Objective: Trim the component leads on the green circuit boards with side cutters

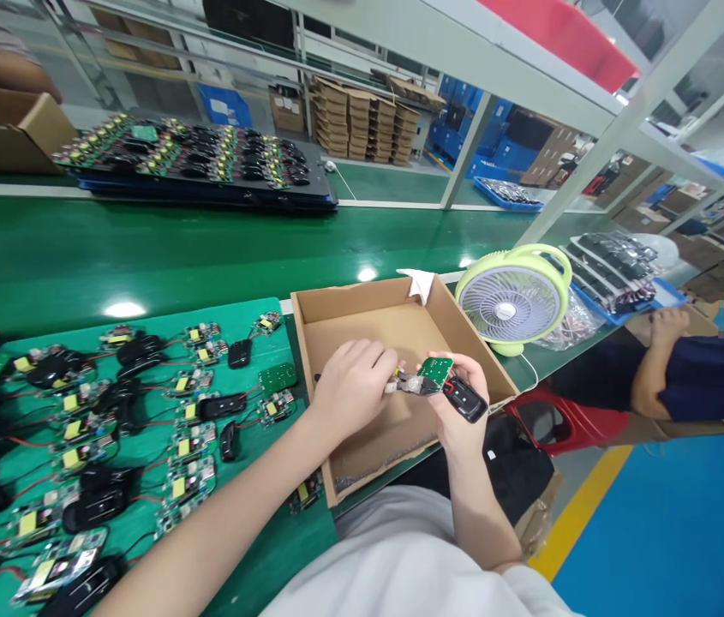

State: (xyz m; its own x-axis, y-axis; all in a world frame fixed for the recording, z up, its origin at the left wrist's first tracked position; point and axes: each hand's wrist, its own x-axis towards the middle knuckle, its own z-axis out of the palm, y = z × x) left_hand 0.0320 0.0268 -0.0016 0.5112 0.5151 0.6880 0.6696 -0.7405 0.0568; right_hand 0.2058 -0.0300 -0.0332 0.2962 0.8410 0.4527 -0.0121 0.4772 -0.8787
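Over the open cardboard box (316,334), my left hand (352,381) is closed around a pair of pliers (409,382), perhaps cutters, whose metal jaws point right. The jaw tips meet the edge of a small green circuit board (437,370); whether they grip anything is too small to tell. My right hand (464,403) holds this board together with a black plastic casing (466,399), and a red wire shows between the two. Part of the board's underside is hidden by the fingers.
Many wired boards with black casings lie on a green mat (272,343) to the left. A lime-green fan (509,308) stands right of the box. Stacked black trays (207,193) carry more boards behind. A co-worker (689,368) sits at the right.
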